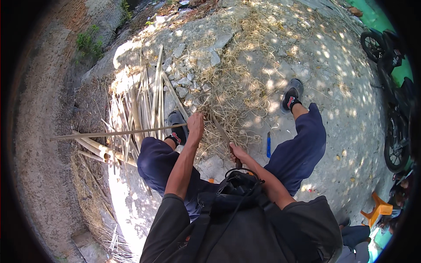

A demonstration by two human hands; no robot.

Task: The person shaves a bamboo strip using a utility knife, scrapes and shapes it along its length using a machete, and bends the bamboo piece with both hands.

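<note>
Right now your left hand (195,125) has its grip closed around one end of a long thin bamboo strip (118,133), which runs out level from that grip toward your left, its far tip reaching over the dusty ground. Just on the other side of that grip, your right hand (237,152) is wrapped around the handle of a blade (220,128); the blade slants up from the right grip toward the left one, and its tip lies close beside your left fist. Whether the edge touches the strip you cannot tell, since your left hand covers that spot.

Under and beyond the left grip lies a heap of split bamboo slats (149,98), fanned out lengthwise away from you, and a few thicker bamboo poles (98,150) rest below the held strip, further to your left. Ahead of both grips a tangle of pale bamboo shavings (234,94) spreads across the concrete ground (307,52). Your left shoe (177,128) sits right below the left grip, and your right shoe (291,95) is planted well off to the right. A small blue tool (268,144) lies on the ground just right of the right grip. Two motorcycles (392,109) stand far out to the right.
</note>
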